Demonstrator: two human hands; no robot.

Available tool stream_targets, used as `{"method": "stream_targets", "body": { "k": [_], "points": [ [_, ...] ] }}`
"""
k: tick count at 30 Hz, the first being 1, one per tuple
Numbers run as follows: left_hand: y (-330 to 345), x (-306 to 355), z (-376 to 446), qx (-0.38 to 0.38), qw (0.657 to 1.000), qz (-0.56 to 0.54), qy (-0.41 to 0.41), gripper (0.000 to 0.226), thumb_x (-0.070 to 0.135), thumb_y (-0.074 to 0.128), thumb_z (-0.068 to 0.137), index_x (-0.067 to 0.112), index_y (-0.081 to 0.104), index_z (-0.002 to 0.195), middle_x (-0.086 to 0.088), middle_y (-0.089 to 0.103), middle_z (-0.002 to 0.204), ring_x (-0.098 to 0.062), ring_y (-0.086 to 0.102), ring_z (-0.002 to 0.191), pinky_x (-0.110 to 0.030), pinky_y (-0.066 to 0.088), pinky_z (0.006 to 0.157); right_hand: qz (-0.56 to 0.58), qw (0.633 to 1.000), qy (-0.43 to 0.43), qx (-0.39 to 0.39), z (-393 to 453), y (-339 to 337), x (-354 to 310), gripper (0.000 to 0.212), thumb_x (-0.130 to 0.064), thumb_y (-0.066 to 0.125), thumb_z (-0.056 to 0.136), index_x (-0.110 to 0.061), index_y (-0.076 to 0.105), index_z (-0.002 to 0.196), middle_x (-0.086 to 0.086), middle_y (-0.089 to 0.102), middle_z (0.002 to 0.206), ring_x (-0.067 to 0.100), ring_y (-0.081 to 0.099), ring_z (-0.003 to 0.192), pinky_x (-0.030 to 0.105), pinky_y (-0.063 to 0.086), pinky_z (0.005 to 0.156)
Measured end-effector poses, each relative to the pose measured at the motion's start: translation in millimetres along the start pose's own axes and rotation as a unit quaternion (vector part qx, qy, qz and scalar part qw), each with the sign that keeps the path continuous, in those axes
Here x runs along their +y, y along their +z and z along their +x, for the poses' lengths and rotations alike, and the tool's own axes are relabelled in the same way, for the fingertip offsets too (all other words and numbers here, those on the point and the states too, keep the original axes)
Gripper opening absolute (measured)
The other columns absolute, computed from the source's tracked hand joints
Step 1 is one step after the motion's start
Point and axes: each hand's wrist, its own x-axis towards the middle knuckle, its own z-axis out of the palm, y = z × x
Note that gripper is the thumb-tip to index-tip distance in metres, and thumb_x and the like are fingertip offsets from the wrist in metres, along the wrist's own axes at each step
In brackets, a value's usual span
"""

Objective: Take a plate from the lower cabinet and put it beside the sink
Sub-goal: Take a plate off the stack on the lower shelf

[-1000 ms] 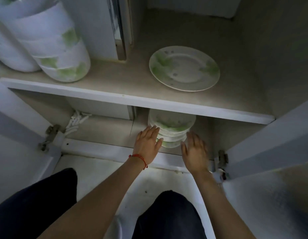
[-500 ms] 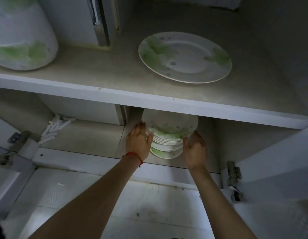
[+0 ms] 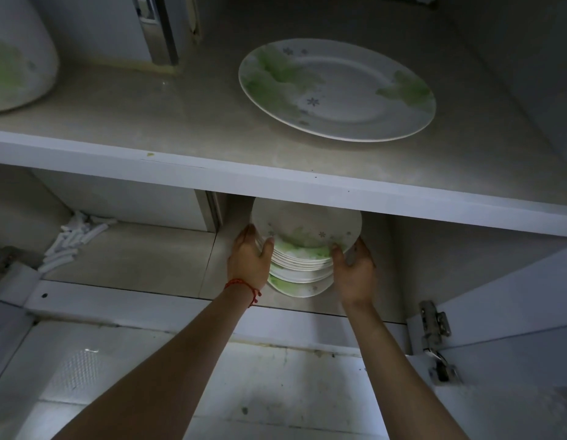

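Note:
A stack of white plates with green leaf print [image 3: 299, 271] stands on the bottom shelf of the open lower cabinet. The top plate [image 3: 307, 228] is tilted up off the stack. My left hand [image 3: 249, 260], with a red string at the wrist, grips its left rim. On the right rim, my right hand [image 3: 353, 268] has its thumb on the plate's face and its fingers behind. The shelf edge above hides the plate's far rim.
A large plate [image 3: 337, 90] of the same pattern lies on the upper shelf [image 3: 212, 173]. Part of a white bowl stack [image 3: 17, 68] shows at the far left of that shelf. White plastic pieces [image 3: 74, 241] lie on the lower left. An open door with a hinge [image 3: 434, 325] stands at right.
Both hands have moved from in front of the stack onto the top plate's rims and tipped it up. The view has moved closer to the cabinet.

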Motion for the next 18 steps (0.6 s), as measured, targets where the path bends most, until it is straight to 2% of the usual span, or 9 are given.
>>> {"method": "stream_targets", "body": {
  "k": [3, 7, 13, 18],
  "points": [
    [-2, 0, -4, 0.016, 0.999, -0.039, 0.008, 0.039, 0.023, 0.049, 0.09, 0.006, 0.047, 0.125, -0.018, 0.057, 0.125, -0.032, 0.05, 0.117, -0.039, 0.043, 0.099, 0.018, 1.0, -0.01, -0.001, -2, 1, 0, 0.038, -0.016, 0.061, 0.083, -0.014, 0.055, 0.12, 0.01, 0.065, 0.118, 0.026, 0.059, 0.108, 0.028, 0.044, 0.086],
    [-4, 1, -7, 0.026, 0.998, -0.063, 0.01, 0.033, 0.018, 0.051, 0.089, 0.007, 0.051, 0.12, -0.018, 0.062, 0.116, -0.033, 0.056, 0.106, -0.025, 0.04, 0.084, 0.022, 1.0, -0.014, -0.001, -6, 0, -2, 0.037, -0.015, 0.06, 0.083, -0.015, 0.055, 0.119, 0.009, 0.066, 0.115, 0.026, 0.06, 0.105, 0.031, 0.048, 0.087],
    [-7, 5, -16, 0.042, 0.993, -0.106, 0.008, 0.028, 0.015, 0.053, 0.088, 0.008, 0.056, 0.115, -0.016, 0.066, 0.109, -0.029, 0.059, 0.1, -0.023, 0.04, 0.081, 0.026, 1.0, -0.007, 0.002, -12, -4, -4, 0.035, -0.016, 0.06, 0.083, -0.015, 0.056, 0.118, 0.008, 0.068, 0.112, 0.025, 0.061, 0.102, 0.031, 0.049, 0.085],
    [-10, 6, -28, 0.065, 0.987, -0.148, 0.012, 0.03, 0.011, 0.055, 0.086, 0.011, 0.058, 0.115, -0.012, 0.068, 0.105, -0.016, 0.057, 0.091, -0.023, 0.042, 0.082, 0.07, 0.998, 0.007, -0.008, -21, -7, -5, 0.033, -0.012, 0.059, 0.082, -0.016, 0.058, 0.115, 0.005, 0.07, 0.105, 0.021, 0.064, 0.098, 0.037, 0.053, 0.087]
  ]
}}
